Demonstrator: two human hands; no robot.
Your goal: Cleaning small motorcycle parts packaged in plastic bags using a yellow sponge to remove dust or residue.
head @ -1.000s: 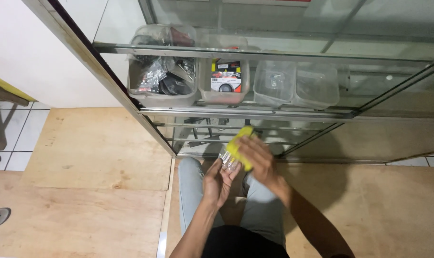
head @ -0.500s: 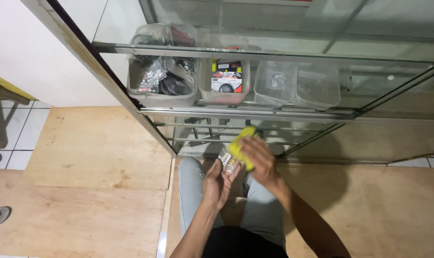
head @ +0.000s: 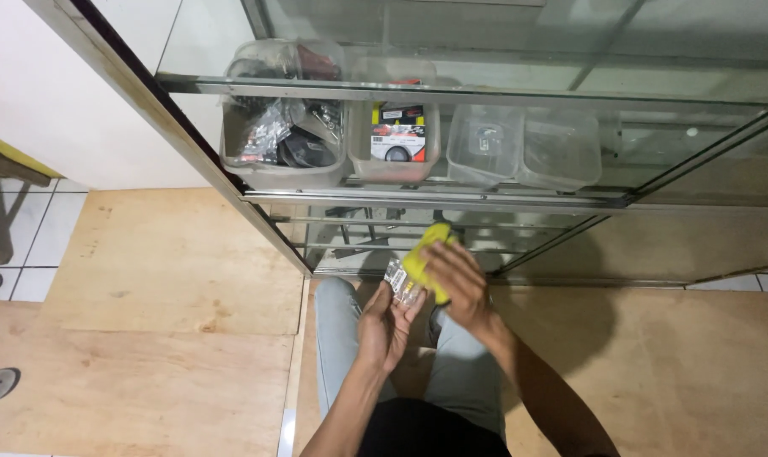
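Both hands met just above the person's knees, low in the middle of the view. Left hand (head: 386,326) was cupped half open, palm up, fingers curled under a small clear packet (head: 398,281) that rested against its fingertips. Right hand (head: 454,279) was closed around a yellow cloth (head: 426,258), which pressed on the packet's far edge. Judging by this, the wiping of the packet looked under way rather than finished, and the packet had not been put anywhere. Farther off stood a glass cabinet (head: 452,199), where a shelf carried clear plastic tubs: a cluttered tub (head: 278,140) at left, a middle tub (head: 397,144) with a boxed item, and two nearly bare tubs (head: 528,148) at right.
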